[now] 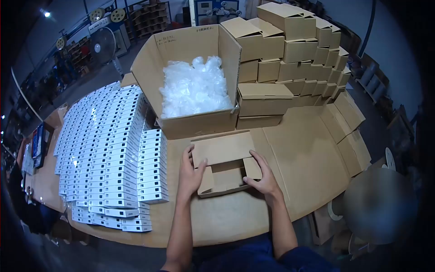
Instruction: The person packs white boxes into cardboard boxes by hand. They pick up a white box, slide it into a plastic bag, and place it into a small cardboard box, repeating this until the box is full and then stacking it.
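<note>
An upright brown cardboard box (223,149) stands on the cardboard-covered table in front of me, its far flap lying partly over the opening and its short side flaps angled inward. Through the gap its inside looks bare. My left hand (192,171) grips the box's left side, with the thumb on the side flap. On the right side, my right hand (263,176) holds the box, fingers along the outer edge and thumb at the flap near the opening.
Stacked white small boxes (120,156) fill the left side. Behind my hands, a large open carton (199,124) holds clear plastic packing. Brown boxes (265,97) are piled at the back right. More cartons (354,152) lie along the right edge, beside a blurred round object (380,204).
</note>
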A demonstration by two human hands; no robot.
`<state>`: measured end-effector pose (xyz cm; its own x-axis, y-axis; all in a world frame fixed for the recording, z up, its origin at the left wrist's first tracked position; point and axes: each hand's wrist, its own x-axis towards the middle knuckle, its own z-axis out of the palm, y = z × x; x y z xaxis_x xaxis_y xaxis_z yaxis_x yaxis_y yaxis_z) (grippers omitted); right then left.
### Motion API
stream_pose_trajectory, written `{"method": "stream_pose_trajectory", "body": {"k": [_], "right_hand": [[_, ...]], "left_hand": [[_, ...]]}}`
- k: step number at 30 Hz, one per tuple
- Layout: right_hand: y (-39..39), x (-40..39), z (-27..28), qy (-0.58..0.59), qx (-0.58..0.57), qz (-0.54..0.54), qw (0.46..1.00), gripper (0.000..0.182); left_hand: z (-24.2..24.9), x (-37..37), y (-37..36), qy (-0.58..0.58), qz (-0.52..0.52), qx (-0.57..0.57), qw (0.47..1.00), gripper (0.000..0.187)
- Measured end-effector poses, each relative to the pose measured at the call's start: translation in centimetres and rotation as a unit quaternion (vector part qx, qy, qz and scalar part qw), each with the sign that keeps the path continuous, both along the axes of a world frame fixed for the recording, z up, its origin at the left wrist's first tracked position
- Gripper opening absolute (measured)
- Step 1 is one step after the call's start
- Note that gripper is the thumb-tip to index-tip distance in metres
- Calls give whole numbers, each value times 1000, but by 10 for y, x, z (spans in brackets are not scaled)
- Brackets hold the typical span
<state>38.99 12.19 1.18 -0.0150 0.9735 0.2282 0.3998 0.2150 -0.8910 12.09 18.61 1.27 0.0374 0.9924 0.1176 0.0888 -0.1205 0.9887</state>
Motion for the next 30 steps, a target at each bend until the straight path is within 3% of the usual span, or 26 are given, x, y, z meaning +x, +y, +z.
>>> {"method": "stream_pose_trajectory", "body": {"k": [3, 6, 13, 14, 17, 18, 21, 22, 25, 26, 30], "right_hand": [[10, 0, -9, 5, 50, -6, 999, 91], [33, 1, -33, 25, 99, -14, 995, 91], [107, 18, -33, 15, 126, -24, 992, 90], [114, 19, -38, 16, 127, -31, 991, 88], [122, 16, -27, 6, 103, -46, 994, 86], [124, 14, -24, -29, 120, -57, 991, 78], [124, 15, -22, -82, 140, -93, 982, 63], [122, 11, -19, -70, 178, -127, 973, 47], [125, 17, -28, -9, 155, -213, 965, 39], [126, 24, -31, 17, 67, -216, 974, 34], [140, 33, -52, 253, 25, -190, 948, 30]], "left_hand": [[4, 0, -41, 222, -11, 135, 966, 74], [-8, 22, -40, 238, 51, 142, 960, 79], [-23, 44, 49, 172, 125, 216, 953, 67], [-23, 47, 58, 166, 155, 259, 939, 58], [-29, 52, 73, 114, 222, 224, 942, 49], [-31, 53, 76, 113, 233, 220, 941, 39], [-36, 58, 83, 92, 246, 227, 938, 35], [-37, 58, 86, 99, 251, 241, 932, 34], [-46, 53, 97, 100, 244, 253, 931, 36], [-49, 53, 100, 99, 244, 255, 930, 35], [-50, 57, 114, 52, 237, 253, 937, 37]]}}
